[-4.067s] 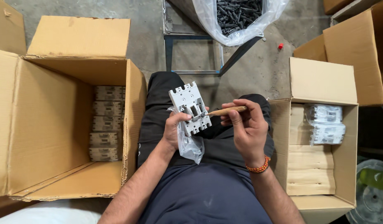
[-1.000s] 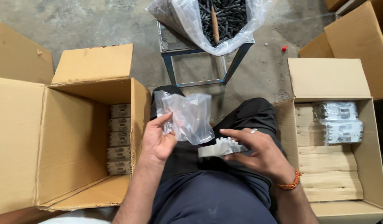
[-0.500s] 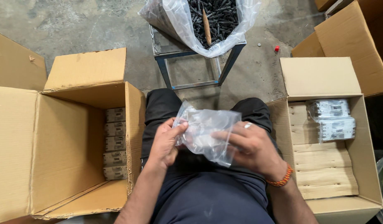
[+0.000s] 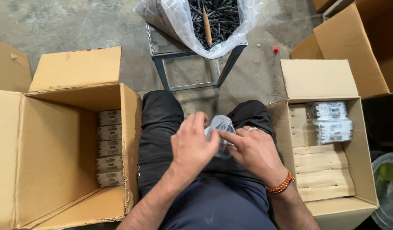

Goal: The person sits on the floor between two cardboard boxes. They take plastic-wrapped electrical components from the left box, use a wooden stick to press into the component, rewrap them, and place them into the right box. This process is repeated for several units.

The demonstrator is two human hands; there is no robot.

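Over my lap, my left hand (image 4: 193,147) and my right hand (image 4: 254,151) press together around a clear plastic bag (image 4: 220,127). The bag is bunched up between the fingers, and whatever is inside it is hidden by my hands. An orange bead bracelet sits on my right wrist and a ring on a finger of that hand.
An open cardboard box (image 4: 56,170) lies at my left with a column of small packed units (image 4: 109,147). At my right, another open box (image 4: 324,200) holds bagged white parts (image 4: 330,121) on cardboard layers. Ahead, a metal stand (image 4: 192,72) carries a plastic bag of black screws (image 4: 217,17).
Earlier I held a white part and a wooden-handled tool. The tool now lies among the screws, the part went into the bag, and my hands have closed the bag down on my lap.
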